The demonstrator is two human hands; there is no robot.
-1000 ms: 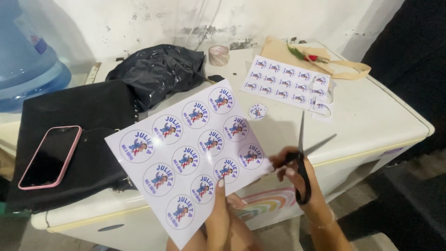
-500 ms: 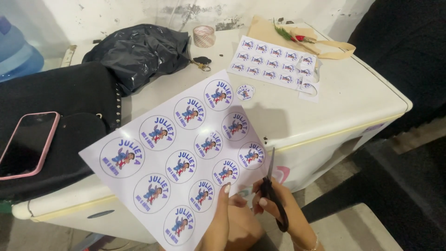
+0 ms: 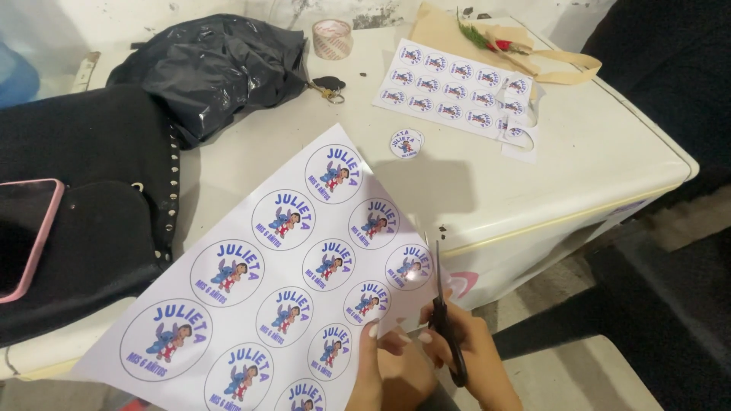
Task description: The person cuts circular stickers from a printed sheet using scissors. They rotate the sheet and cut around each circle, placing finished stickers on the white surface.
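My left hand [image 3: 384, 365] pinches the lower right edge of a large white sheet [image 3: 266, 281] printed with several round cartoon stickers. My right hand [image 3: 476, 358] grips black-handled scissors [image 3: 444, 304] whose blades point up along the sheet's right edge, close to the outermost circle. One cut-out round sticker [image 3: 406, 143] lies alone on the white tabletop [image 3: 594, 144]. A second, smaller sticker sheet [image 3: 457, 91] lies flat further back, with a few circles cut from its right end.
A black bag [image 3: 91, 205] with a pink-cased phone [image 3: 23, 236] on it sits at the left. Behind are a crumpled black plastic bag [image 3: 213, 68], keys [image 3: 327, 87], a tape roll [image 3: 333, 38] and a tan cloth bag [image 3: 533, 53]. The table's edge runs close to my hands.
The view has shifted down and left. The scissors went from wide open, held clear of the sheet, to nearly closed with blades upright at the sheet's right edge.
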